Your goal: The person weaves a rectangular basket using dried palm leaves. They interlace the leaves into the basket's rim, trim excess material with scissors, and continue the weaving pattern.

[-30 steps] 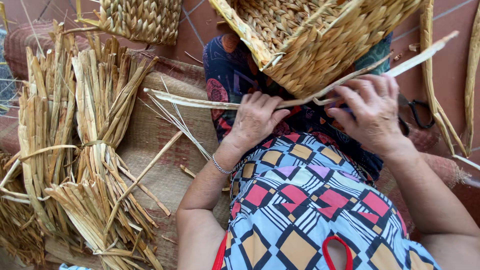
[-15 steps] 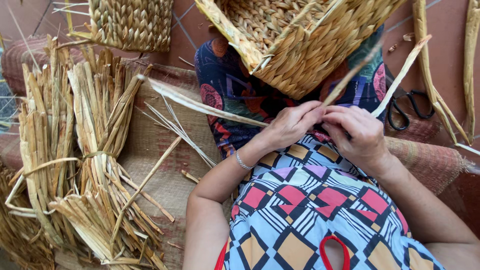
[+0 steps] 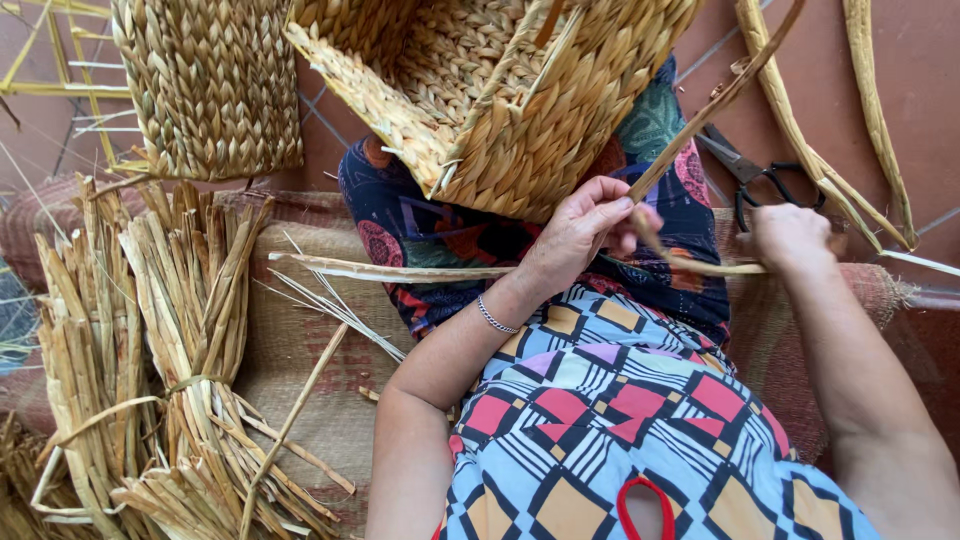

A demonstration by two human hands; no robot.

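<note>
A woven straw basket (image 3: 500, 90) rests tilted on my lap, its open side toward me. My left hand (image 3: 585, 225) pinches a long dried straw strand (image 3: 715, 105) just under the basket's lower corner; the strand runs up to the right. My right hand (image 3: 790, 235) is out to the right, closed on the other end of a strand (image 3: 700, 265) stretched between the two hands. A silver bracelet (image 3: 495, 318) sits on my left wrist.
Tied bundles of dried straw (image 3: 150, 350) lie at left on a woven mat (image 3: 300, 350). A second woven basket (image 3: 210, 85) stands at top left. Black scissors (image 3: 755, 180) lie on the red tiled floor, beside long straw strands (image 3: 850, 120) at right.
My hands were together under the basket; the right hand has since pulled out to the right, drawing the strand taut. The view has shifted closer to the basket.
</note>
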